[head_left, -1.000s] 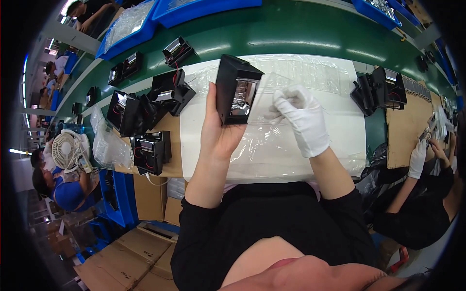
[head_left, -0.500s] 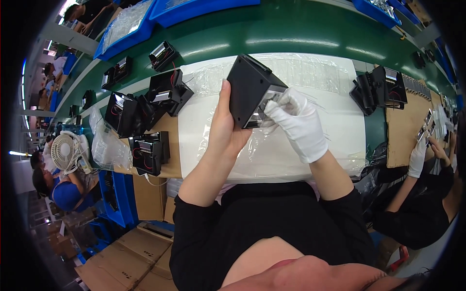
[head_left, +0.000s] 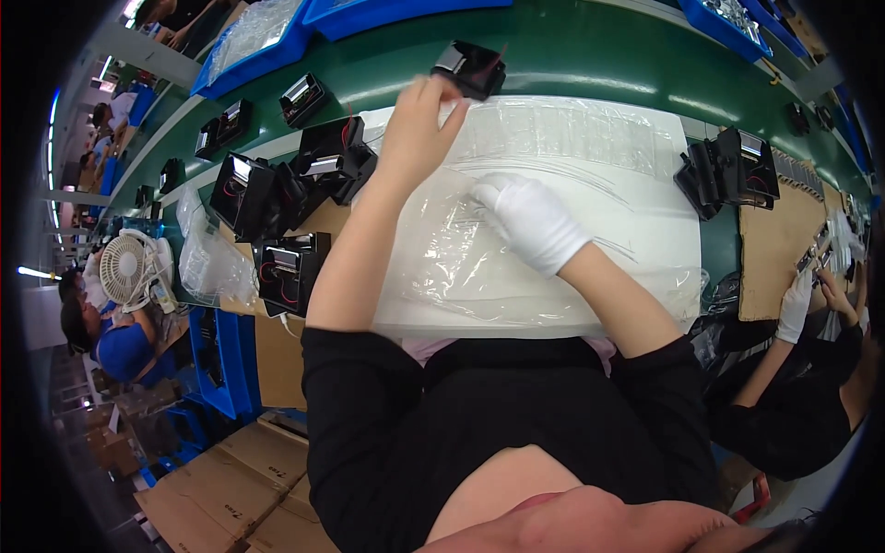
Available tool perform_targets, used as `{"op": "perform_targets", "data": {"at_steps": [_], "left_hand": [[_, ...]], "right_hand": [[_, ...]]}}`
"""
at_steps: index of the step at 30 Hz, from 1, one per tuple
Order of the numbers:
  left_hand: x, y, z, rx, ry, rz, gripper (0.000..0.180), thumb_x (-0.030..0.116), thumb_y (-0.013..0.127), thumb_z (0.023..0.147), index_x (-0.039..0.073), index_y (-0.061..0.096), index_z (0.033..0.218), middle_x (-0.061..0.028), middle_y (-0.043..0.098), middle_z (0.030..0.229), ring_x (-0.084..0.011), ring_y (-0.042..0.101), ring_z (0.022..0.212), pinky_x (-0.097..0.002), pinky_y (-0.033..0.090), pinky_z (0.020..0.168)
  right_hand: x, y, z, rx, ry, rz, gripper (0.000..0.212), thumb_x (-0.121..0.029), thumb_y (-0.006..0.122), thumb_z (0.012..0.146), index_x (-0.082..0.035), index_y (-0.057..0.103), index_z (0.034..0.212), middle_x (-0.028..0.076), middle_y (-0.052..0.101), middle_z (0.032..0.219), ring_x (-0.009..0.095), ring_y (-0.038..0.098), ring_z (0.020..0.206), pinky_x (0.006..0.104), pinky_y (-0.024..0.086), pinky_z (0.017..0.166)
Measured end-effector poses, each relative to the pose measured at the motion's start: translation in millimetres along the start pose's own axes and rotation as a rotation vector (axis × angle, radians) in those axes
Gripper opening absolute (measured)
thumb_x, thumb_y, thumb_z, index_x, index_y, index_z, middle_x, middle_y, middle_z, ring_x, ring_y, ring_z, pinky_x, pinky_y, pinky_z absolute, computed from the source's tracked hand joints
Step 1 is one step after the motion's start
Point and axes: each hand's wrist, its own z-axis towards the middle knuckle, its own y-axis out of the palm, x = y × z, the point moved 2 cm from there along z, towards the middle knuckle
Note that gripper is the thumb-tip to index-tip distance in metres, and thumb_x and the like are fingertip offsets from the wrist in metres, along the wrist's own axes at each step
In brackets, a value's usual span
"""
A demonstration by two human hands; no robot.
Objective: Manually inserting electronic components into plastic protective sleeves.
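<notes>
My bare left hand (head_left: 419, 134) reaches to the far side of the work surface, its thumb and fingers at the near left corner of a black box-shaped housing (head_left: 481, 74). The housing's open side shows a silvery part and a red wire, slightly blurred. My right hand (head_left: 535, 221), in a white glove, is low over the white sheet (head_left: 645, 207), its fingers drawn together. Whatever lies between those fingertips is too small to make out. Beneath and around the glove are clear plastic film (head_left: 433, 249) and several thin dark wires (head_left: 590, 180).
Several similar black housings (head_left: 249, 198) cluster at the left, and more (head_left: 737, 170) at the right. Blue bins (head_left: 304, 41) line the far edge of the green bench (head_left: 590, 55). A co-worker's gloved hand (head_left: 795, 304) is at far right. A white fan (head_left: 126, 267) is at left.
The black housing went from between both hands above the sheet to the far bench, with my left hand. My right hand came off it and moved slightly left and down over the film.
</notes>
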Motion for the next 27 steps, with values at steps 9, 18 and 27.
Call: {"op": "perform_targets", "data": {"at_steps": [9,18,27], "left_hand": [[52.9,-30.2,-172.1,-0.571,0.086,0.122,0.031,0.032,0.07,0.09,0.005,0.058,0.101,-0.0102,0.058,0.098,-0.0252,0.057,0.089,-0.0346,0.046,0.081],[46.3,-43.4,-171.6,-0.396,0.004,0.141,0.039,0.027,0.075,0.085,0.007,0.058,0.113,-0.0101,0.057,0.112,-0.0273,0.056,0.099,-0.0357,0.046,0.088],[-45.4,-60.6,-101.7,0.107,-0.248,0.794,0.075,0.038,0.077,0.084,0.007,0.047,0.144,-0.0247,0.048,0.14,-0.0436,0.04,0.136,-0.0522,0.035,0.113]], "right_hand": [[-1.5,46.9,9.4,0.137,-0.13,-0.475,0.029,-0.03,0.064,0.091,-0.006,0.065,0.106,0.011,0.067,0.091,0.028,0.066,0.075,0.0386,0.054,0.073],[18.6,-9.2,28.0,0.04,0.401,0.389,0.027,-0.026,0.064,0.096,-0.002,0.07,0.107,0.01,0.073,0.096,0.018,0.07,0.077,0.0298,0.057,0.07],[-1.1,-34.7,14.5,0.266,0.526,1.359,0.028,-0.016,0.071,0.095,0.0,0.069,0.118,0.014,0.073,0.106,0.018,0.072,0.09,0.025,0.058,0.081]]}}
